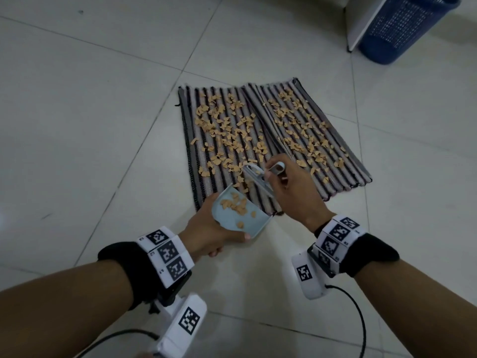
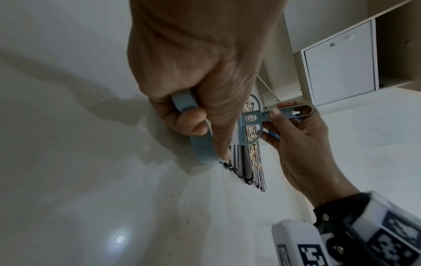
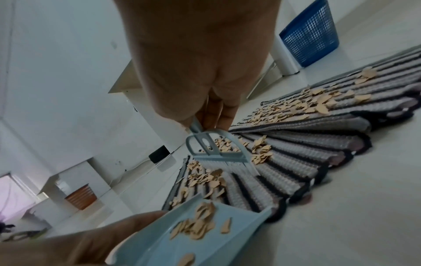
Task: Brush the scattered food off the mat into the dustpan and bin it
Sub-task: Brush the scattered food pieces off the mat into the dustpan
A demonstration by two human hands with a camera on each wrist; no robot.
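Note:
A grey and black striped mat [image 1: 346, 174] lies on the tiled floor, strewn with tan food flakes [image 1: 232, 130]. My left hand [image 1: 209, 236] grips a light blue dustpan [image 1: 232, 220] by its handle [image 2: 200, 142], with the pan's lip at the mat's near edge. Several flakes lie in the dustpan [image 3: 239, 239]. My right hand [image 1: 294, 192] holds a small blue brush [image 1: 255, 177] by its looped handle. The brush [image 3: 216, 151] has its bristles down on the mat just beyond the pan, with flakes before and behind it.
A blue mesh bin [image 1: 402, 29] stands at the back right beside a white furniture panel [image 1: 361, 24]. A white cabinet [image 2: 339, 68] stands beyond the mat. Bare tiled floor [image 1: 90, 112] surrounds the mat. Camera cables [image 1: 358, 313] hang from my wrists.

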